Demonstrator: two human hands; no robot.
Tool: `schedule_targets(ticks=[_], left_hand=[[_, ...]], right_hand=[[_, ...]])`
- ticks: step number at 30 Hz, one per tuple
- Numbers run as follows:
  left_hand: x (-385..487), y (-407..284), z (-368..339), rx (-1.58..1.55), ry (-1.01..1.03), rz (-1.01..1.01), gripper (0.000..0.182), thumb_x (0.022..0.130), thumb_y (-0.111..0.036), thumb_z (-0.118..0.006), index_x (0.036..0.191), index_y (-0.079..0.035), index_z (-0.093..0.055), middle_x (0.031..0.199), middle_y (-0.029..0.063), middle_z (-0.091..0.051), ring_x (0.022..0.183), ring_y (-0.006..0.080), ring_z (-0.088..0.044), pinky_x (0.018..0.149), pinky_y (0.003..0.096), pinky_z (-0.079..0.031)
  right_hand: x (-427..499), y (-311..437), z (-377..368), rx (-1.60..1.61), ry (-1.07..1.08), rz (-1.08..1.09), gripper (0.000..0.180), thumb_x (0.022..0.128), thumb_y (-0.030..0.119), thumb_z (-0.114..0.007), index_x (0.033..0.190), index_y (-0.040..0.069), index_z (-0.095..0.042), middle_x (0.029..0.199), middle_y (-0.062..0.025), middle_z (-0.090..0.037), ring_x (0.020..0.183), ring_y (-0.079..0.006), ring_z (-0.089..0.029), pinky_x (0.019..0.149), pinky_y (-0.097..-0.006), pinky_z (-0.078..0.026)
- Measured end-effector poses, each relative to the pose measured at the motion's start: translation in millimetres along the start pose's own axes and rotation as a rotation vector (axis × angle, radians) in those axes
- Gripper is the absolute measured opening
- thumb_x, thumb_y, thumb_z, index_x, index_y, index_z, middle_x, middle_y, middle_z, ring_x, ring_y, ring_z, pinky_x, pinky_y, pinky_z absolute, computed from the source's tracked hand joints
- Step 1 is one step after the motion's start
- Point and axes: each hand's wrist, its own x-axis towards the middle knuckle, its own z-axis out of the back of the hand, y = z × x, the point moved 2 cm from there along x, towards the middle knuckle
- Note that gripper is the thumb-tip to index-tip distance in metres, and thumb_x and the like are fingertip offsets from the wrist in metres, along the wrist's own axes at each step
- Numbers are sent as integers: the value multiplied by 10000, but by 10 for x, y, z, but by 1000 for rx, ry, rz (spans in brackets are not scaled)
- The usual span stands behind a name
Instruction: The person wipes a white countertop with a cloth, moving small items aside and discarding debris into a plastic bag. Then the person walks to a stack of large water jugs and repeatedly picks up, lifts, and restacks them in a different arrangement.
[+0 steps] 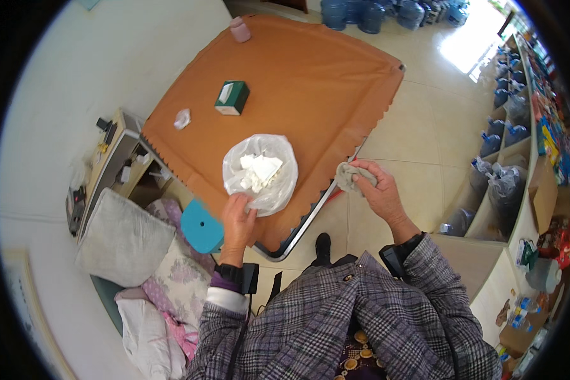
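My left hand (238,221) grips the near rim of a translucent plastic bag (285,190), which stands open on the table. Crumpled white tissues (261,171) lie inside the bag. In my right hand (379,192) is a crumpled greyish cloth (354,178), held beyond the table's right edge. An orange-brown cover (304,85) lies over the table. A green tissue box (236,97) stands behind the bag, and a small crumpled white piece (182,118) lies to its left. Near the far corner stands a pink jar (240,29).
A blue plastic stool (199,228) touches the table's near left side. Cushions (128,237) lie on a seat at the left, below a wooden cabinet (118,142). Large water bottles (371,16) stand on the far floor. Shelves (494,240) with bagged bottles line the right.
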Motion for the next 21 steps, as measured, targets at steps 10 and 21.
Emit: schedule_targets(ticks=[10,21], left_hand=[[215,-246,344,-30,333,38,389,765,17,-773,1129,-31,-645,1089,139,-640,898,293,-656,688,348,-533],[543,-982,2,-392,339,-153,41,878,15,-716,895,15,-678,693,-13,-597,611,46,-550,541,207,-431]], right_hand=[[-28,-38,-51,-52,-20,-16,249,928,113,-656,1164,40,-680,1128,-80,-689,1077,-184,-628,957,-321,-485],[-464,16,216,-62,-117,37,282,918,144,-660,1189,69,-682,1124,-85,-695,1036,-176,-643,918,-316,-507]])
